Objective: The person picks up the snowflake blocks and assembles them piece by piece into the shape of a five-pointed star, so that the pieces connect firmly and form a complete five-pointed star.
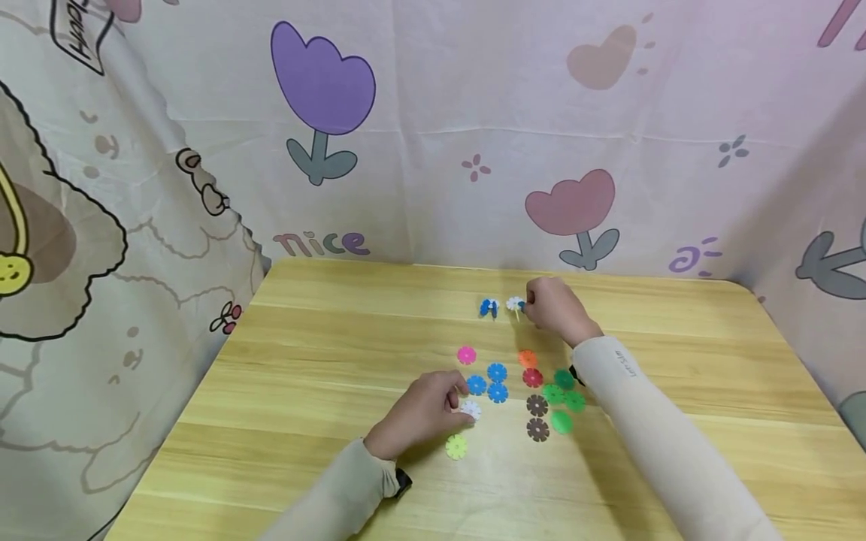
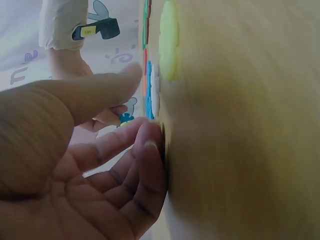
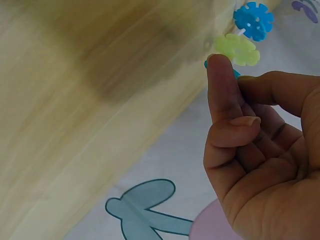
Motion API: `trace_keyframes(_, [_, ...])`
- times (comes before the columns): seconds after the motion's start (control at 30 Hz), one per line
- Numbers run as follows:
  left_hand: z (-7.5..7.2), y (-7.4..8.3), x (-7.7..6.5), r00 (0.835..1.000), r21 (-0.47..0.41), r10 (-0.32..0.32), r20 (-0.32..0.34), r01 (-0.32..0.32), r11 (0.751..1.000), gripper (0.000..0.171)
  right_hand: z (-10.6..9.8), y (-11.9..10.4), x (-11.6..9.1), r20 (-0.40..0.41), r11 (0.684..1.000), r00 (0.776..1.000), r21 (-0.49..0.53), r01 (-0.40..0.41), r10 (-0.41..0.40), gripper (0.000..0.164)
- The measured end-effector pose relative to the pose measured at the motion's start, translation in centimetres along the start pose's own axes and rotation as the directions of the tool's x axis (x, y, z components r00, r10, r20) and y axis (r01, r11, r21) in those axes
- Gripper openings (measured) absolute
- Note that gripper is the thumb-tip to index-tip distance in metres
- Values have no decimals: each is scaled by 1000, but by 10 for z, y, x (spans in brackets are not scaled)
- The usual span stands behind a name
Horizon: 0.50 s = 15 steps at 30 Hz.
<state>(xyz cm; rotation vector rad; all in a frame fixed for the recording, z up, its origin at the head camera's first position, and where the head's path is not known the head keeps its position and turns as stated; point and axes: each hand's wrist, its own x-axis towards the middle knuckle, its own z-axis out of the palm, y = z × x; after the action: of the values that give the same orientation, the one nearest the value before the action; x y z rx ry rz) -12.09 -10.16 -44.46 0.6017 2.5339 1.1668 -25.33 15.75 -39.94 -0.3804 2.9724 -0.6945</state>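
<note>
A blue disc is pinched by the right hand; the left hand is held loosely parted, a white disc at its tips.

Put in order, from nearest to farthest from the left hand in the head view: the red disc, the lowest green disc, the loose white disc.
1. Loose white disc: immediately beside the left hand.
2. Red disc: to the right, below the orange disc.
3. Lowest green disc: farther right, beside a brown disc.
</note>
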Motion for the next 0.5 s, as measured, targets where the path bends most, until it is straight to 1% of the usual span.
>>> trace_keyframes(0.1, [-1, 1, -1, 999, 8, -7, 36, 6, 1000, 33, 3, 1, 3, 8, 1000, 1000, 13, -15, 15, 20])
trace_keyframes(0.17, [-1, 2, -1, 999, 18, -8, 49, 7, 1000, 33, 4, 3, 4, 12, 1000, 1000, 14, -22, 22, 20])
trace_keyframes(0.37, [1, 1, 2, 999, 56, -20, 34, 18, 998, 28, 9, 9, 6, 26, 999, 999, 41, -30, 29, 18])
trace_keyframes(0.5, [3, 3, 6, 999, 93, -38, 28, 35, 995, 29, 11, 9, 8, 25, 997, 999, 68, -33, 31, 18])
